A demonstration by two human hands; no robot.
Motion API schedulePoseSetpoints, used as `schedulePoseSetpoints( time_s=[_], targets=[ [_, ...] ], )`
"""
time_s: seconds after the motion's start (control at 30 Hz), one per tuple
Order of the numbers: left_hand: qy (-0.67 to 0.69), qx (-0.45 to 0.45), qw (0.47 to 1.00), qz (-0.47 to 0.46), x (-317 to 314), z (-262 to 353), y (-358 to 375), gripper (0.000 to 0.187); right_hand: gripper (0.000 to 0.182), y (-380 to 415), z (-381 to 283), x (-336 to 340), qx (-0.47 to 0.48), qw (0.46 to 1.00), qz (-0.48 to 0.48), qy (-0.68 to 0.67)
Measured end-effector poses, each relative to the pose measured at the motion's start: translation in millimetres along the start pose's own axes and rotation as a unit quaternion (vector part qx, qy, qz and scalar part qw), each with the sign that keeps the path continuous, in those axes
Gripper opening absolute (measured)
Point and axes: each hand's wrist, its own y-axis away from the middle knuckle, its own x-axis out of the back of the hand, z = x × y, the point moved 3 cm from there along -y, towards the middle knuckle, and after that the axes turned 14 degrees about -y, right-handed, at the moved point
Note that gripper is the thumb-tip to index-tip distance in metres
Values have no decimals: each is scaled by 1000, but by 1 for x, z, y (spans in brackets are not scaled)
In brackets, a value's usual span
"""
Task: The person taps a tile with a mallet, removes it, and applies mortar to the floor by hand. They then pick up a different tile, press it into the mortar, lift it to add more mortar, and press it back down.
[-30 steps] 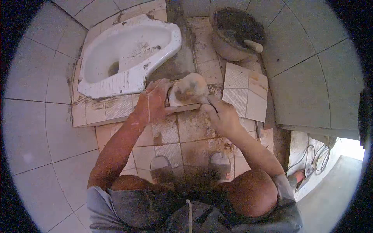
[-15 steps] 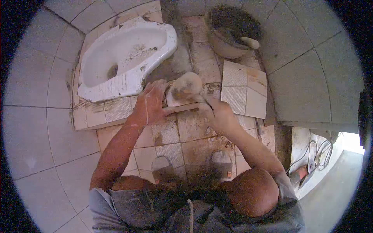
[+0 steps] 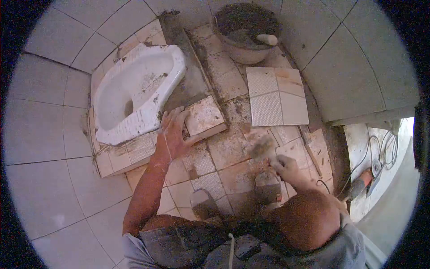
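My left hand lies with stretched, spread fingers on the raised step at the left edge of a dirt-smeared tile. Its thumb reaches toward the tile's front edge. The tile sits at the step's right corner, beside a white squat toilet pan with dirt on its rim. Lower and to the right, above the floor, my right hand is closed around a dusty tool. The tool's rounded end is blurred, so its exact kind cannot be made out.
A mortar-stained tub with a pale handle-like piece stands at the back. Patterned tiles lie on the dirty floor near the right wall. At the far right are an orange-and-grey power tool and a coiled cable.
My right hand has swung away from the step, down and to the right, carrying the tool and uncovering the corner tile. My left hand stays on the step. The camera view has shifted.
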Motion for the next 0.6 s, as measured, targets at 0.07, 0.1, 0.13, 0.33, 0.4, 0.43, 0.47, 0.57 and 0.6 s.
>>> schedulePoseSetpoints(
  time_s=[0.07,0.1,0.13,0.33,0.4,0.43,0.47,0.57,0.6],
  targets=[
    [-5,5,1000,-1,3,1,-1,86,34,13,13,-3,5,1000,-1,-3],
    [-6,7,1000,-2,5,1,-1,86,35,21,9,-4,-73,995,-8,-67],
    [1,13,1000,-13,6,1,-1,86,37,27,10,-5,-151,980,-15,-128],
    [19,62,996,-56,9,1,-5,93,34,7,-30,0,-51,875,-155,455],
    [18,77,994,-69,11,0,-2,95,32,-16,-58,5,46,917,-123,378],
    [14,73,995,-61,12,0,1,95,31,-28,-78,9,136,944,-89,288],
    [10,68,996,-54,13,0,4,94,28,-36,-113,8,157,941,-67,292],
    [18,46,999,-15,18,-4,15,90,28,-66,-192,-18,385,876,-37,289],
    [16,46,999,-13,22,-6,18,90,33,-81,-212,-32,396,878,-52,264]
  ],
)
